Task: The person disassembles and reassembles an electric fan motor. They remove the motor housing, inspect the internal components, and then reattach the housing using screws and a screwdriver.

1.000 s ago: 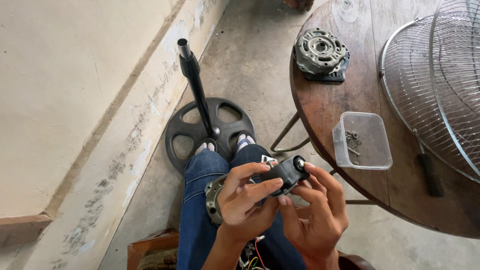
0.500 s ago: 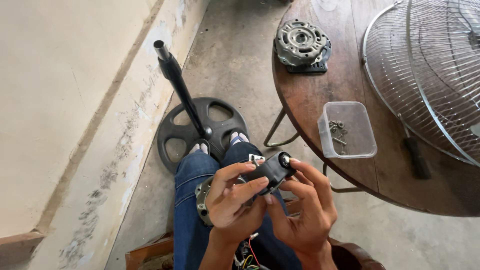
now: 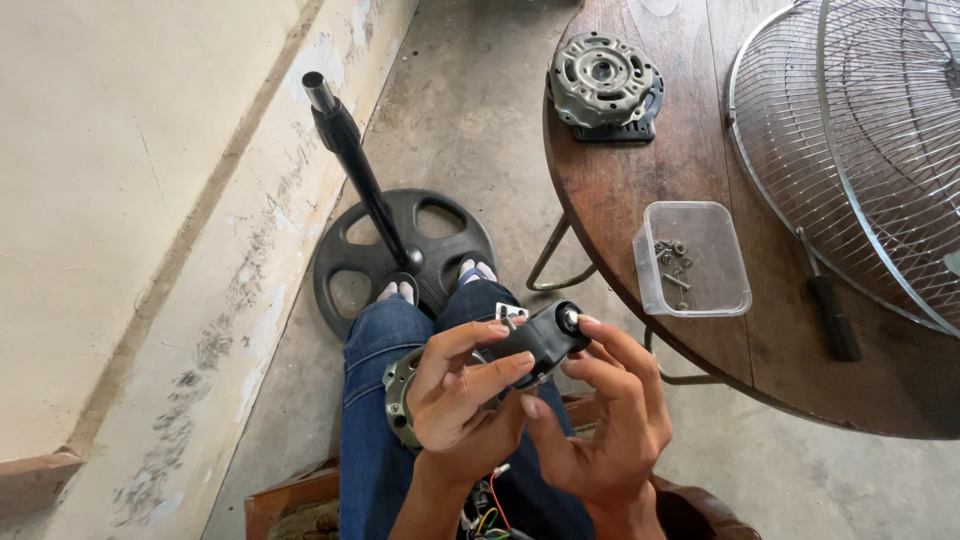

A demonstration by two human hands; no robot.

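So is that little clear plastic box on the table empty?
Not empty. The clear box on the round wooden table has no lid, and a few small screws lie inside.

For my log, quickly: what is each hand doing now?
Left hand: closed on the small black part.
Right hand: fingers closed on the same part.

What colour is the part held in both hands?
Black plastic part, with a metal shaft end; the head view shows it.

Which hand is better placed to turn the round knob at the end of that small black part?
Probably the right hand: its fingertips already touch the knob, while the left hand grips the black part.
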